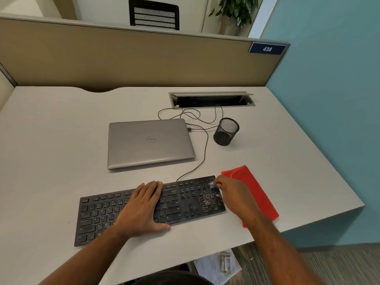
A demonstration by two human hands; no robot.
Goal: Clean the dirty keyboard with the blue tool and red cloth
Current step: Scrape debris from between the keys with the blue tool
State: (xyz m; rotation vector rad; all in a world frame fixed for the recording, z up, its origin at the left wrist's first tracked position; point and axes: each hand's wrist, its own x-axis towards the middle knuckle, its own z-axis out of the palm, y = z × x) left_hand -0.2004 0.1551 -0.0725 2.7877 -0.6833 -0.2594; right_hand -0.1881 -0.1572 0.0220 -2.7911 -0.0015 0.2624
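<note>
A black keyboard (185, 202) lies slanted near the desk's front edge, with crumbs and dirt scattered over its number pad at the right end. My left hand (144, 204) rests flat on the middle keys with its fingers straight. My right hand (230, 194) pinches a small blue tool (211, 185) whose tip touches the keyboard's top right corner; most of the tool is hidden in my fingers. A folded red cloth (257, 192) lies on the desk just right of the keyboard, partly under my right forearm.
A shut grey laptop (150, 142) sits behind the keyboard. A black mesh pen cup (226, 131) stands to its right, with thin cables (203, 149) running to an open cable tray (211, 99). The desk edge (320, 220) runs close behind the cloth.
</note>
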